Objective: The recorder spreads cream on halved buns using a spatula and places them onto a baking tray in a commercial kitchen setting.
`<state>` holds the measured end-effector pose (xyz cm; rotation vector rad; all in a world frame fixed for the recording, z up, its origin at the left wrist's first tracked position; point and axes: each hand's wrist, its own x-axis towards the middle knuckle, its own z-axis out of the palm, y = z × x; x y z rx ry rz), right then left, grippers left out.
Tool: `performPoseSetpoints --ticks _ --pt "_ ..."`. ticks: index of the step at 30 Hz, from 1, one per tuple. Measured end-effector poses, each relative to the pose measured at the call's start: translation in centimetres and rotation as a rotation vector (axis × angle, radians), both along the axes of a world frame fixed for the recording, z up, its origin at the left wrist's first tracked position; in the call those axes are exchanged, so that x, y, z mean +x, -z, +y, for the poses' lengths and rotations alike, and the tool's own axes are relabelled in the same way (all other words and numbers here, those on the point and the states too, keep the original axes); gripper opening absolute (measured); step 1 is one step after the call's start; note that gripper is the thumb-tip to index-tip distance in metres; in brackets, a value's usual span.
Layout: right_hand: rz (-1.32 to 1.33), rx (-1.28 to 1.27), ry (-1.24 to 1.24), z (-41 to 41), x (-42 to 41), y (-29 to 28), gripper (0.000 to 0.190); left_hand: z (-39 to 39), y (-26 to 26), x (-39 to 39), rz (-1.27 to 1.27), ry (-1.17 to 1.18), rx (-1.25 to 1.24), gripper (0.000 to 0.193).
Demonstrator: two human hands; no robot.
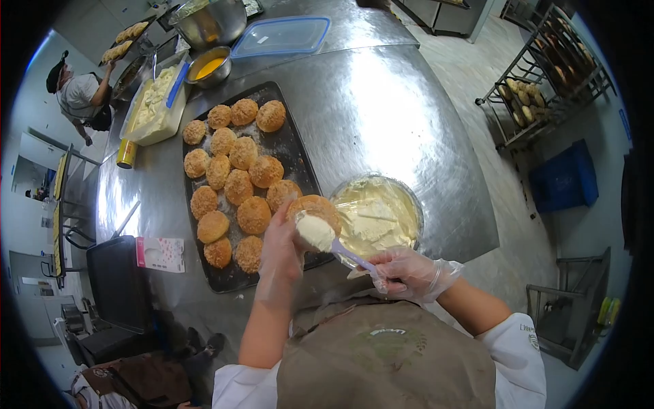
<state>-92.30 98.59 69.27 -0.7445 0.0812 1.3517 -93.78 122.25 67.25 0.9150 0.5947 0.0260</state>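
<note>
My gloved left hand (282,245) holds a crumb-topped bun (319,207) above the right front corner of a dark baking tray (286,135). In my gloved right hand (409,273) is the purple handle of a small spatula (352,255). A mound of pale cream (315,231) at its end lies against the bun and hides the blade. Behind my right hand stands a round bowl (420,214) of pale cream, with clear plastic film on and around it. Several more crumb-topped buns (254,214) sit on the tray, which is dusted with white powder.
Along the table's far left stand a plastic tub (176,120) of cream, a metal bowl (225,69) of yellow liquid, a large steel bowl (217,23) and a blue-rimmed lid (281,36). A glove box (161,254) lies at left. A co-worker (84,94) holds a bread tray; a rack (541,87) stands right.
</note>
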Motion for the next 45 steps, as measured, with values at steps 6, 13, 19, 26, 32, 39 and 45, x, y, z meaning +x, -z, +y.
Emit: performPoseSetpoints --ticks 6,13,19,26,32,39,45 --pt "-0.178 -0.327 -0.019 -0.9 0.5 0.0 0.035 0.0 0.6 0.6 -0.054 0.099 -0.07 0.05" --pt "-0.517 -0.507 0.032 -1.0 1.2 2.2 0.034 0.1 0.5 0.7 -0.099 0.137 -0.201 0.046" --pt "-1.665 -0.902 -0.168 0.8 1.5 0.3 0.037 -0.5 -0.6 0.7 -0.146 0.115 -0.086 0.045" --pt "-2.117 -1.013 -0.371 2.5 -0.4 -2.0 0.044 0.3 0.3 -0.1 -0.15 0.041 -0.017 0.044" --pt "-2.123 -0.779 -0.553 0.2 -0.9 -3.7 0.047 2.2 2.7 -1.8 0.013 0.076 -0.267 0.037" --pt "-1.481 -0.477 -0.239 -3.3 0.9 -1.6 0.036 6.5 7.7 -3.8 0.115 0.146 0.03 0.044" --pt "-0.646 -0.638 0.229 -6.2 0.2 -1.2 0.031 3.7 13.0 -4.5 0.111 0.428 1.253 0.047"
